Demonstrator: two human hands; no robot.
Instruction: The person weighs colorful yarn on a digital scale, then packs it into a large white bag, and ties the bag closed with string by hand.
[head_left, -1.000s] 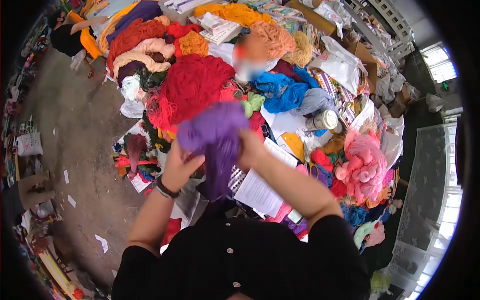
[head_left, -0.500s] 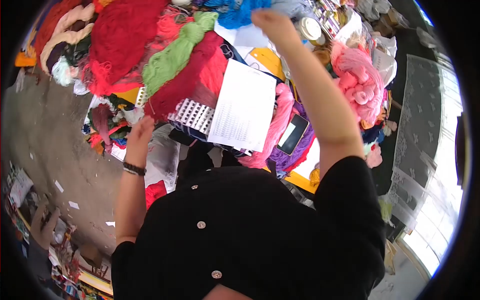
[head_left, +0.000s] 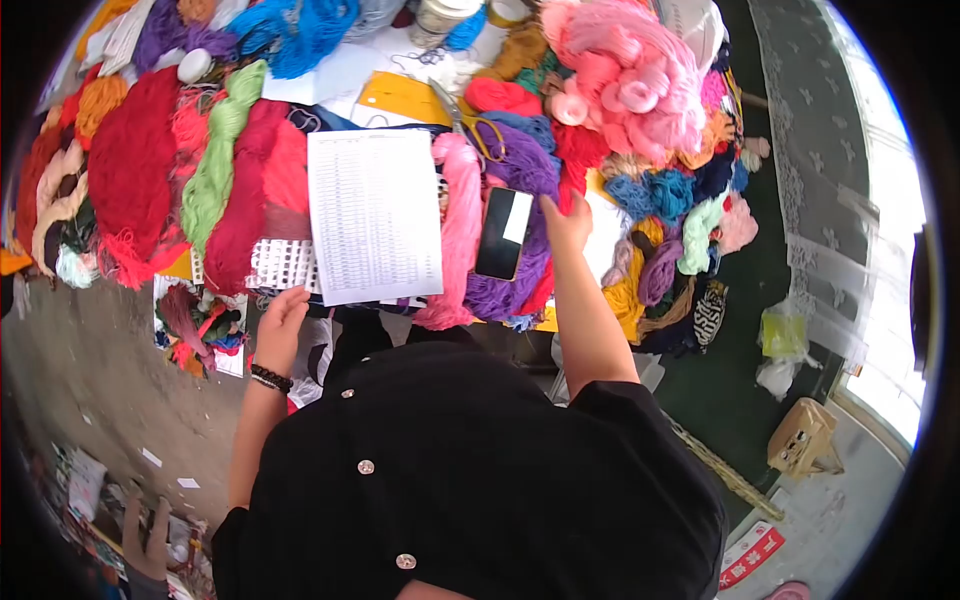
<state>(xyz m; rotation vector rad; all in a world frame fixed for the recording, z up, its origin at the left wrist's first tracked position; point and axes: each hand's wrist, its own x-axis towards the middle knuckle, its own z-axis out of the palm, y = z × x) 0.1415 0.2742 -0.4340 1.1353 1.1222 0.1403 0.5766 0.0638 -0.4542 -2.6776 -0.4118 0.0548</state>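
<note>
My left hand [head_left: 284, 322] is loosely open at the table's front edge, its fingertips close to a white card with rows of holes [head_left: 283, 263] and the lower left corner of a printed sheet [head_left: 375, 220]. On the right, my right hand [head_left: 568, 225] is open, thumb and fingers apart, over purple yarn [head_left: 524, 155] and red yarn. A dark-screened phone [head_left: 503, 235] lies just left of it. Between sheet and phone runs a pink skein [head_left: 460, 220]. Scissors [head_left: 465, 120] with yellow handles rest above the phone.
Green [head_left: 222, 150], dark red [head_left: 135, 160] and blue [head_left: 300, 35] skeins cover the table's left and back. A large pink yarn pile [head_left: 640, 80] and a lidded cup [head_left: 440, 18] are at the back. A cardboard box [head_left: 803, 437] stands on the floor at right.
The view has shifted to the right. My right hand has come down from the back of the table to beside the phone. My left hand is now nearer the sheet's lower corner.
</note>
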